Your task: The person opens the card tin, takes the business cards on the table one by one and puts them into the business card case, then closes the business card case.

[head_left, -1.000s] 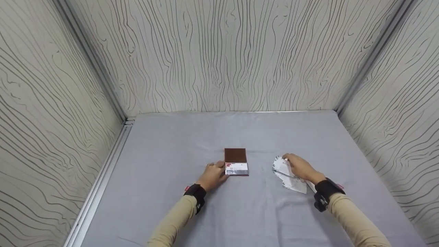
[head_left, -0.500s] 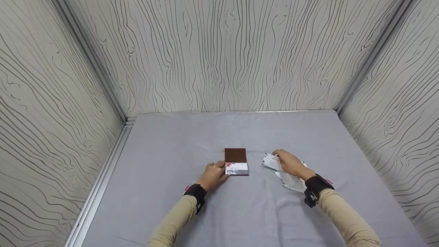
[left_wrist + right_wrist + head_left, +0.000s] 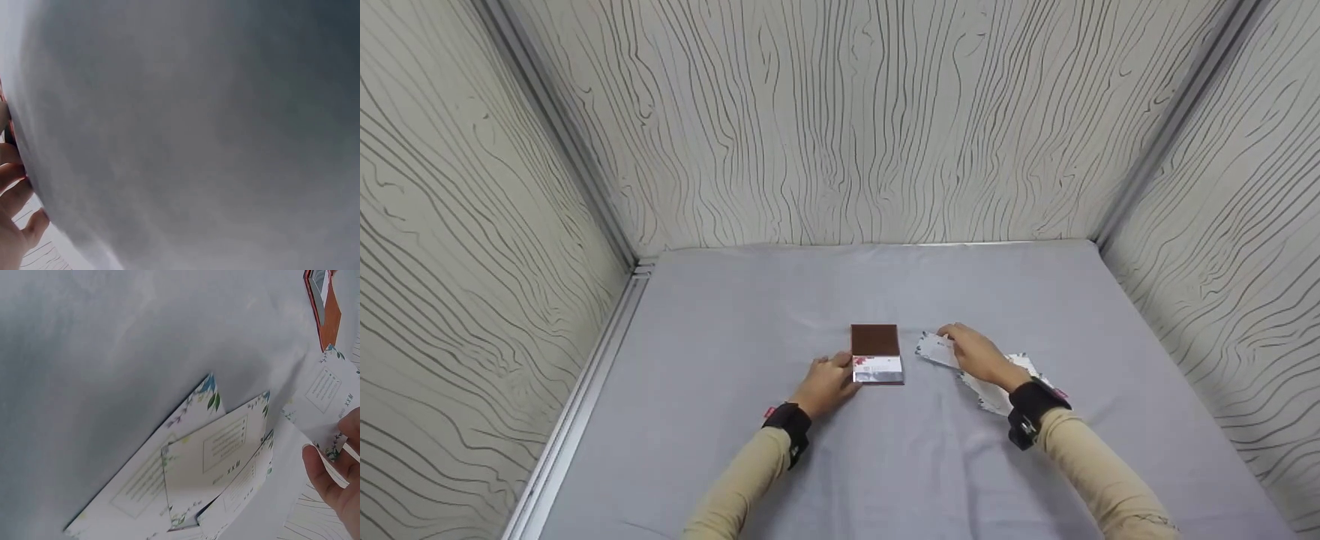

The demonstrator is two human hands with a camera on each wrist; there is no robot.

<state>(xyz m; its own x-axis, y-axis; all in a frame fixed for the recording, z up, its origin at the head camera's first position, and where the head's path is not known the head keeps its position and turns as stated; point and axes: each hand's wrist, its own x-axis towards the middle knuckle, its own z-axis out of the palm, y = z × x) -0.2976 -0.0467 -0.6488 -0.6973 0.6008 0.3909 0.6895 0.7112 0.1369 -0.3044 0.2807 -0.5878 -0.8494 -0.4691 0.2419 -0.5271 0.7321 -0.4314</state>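
Note:
A brown business card holder [image 3: 874, 340] lies unfolded on the cloth, with a white card [image 3: 877, 365] showing in its near half. My left hand [image 3: 822, 384] holds the holder at its left edge, thumb near the front corner. In the left wrist view only some fingers [image 3: 16, 194] and a sliver of red-brown edge show. Between thumb and fingers, my right hand [image 3: 976, 355] pinches a white business card [image 3: 319, 396] with leafy corners, to the right of the holder. Below that hand several loose business cards [image 3: 216, 450] lie overlapping, partly hidden by it in the head view.
A grey cloth [image 3: 750, 300] with soft wrinkles covers the table. Wood-grain panels [image 3: 840, 120] stand at the back and both sides, joined by metal posts. A metal rail [image 3: 577, 412] runs along the table's left side.
My right hand has moved left from the loose cards, carrying one business card toward the holder and exposing more of the pile behind it. My left hand and the holder have stayed put.

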